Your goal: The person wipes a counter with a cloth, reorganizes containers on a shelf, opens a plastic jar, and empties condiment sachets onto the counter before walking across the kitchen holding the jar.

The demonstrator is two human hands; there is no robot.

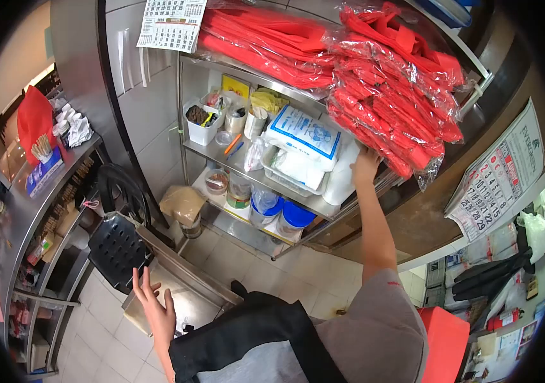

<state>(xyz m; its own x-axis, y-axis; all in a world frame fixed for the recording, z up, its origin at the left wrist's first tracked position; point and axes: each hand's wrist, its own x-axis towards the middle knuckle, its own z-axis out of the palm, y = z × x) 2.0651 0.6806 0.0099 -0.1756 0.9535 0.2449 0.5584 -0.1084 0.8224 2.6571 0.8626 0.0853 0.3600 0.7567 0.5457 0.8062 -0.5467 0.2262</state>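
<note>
My right hand [366, 167] reaches to the right end of the metal shelf's middle level, at a white plastic bag [342, 172] beneath the packs of red bags [387, 96]. Its fingertips are partly hidden there, so its grip cannot be made out. Left of it, a blue-and-white printed package [304, 134] lies on a clear tray [285, 173] with white packets. My left hand [153, 300] is raised with its fingers apart and holds nothing, near a black perforated panel [118, 250].
The metal shelf [253, 172] also holds tubs, pens and containers with blue lids [296, 214]. A brown bag [181, 203] stands at its left foot. A counter [42, 191] runs along the left. A calendar [499, 175] hangs at the right.
</note>
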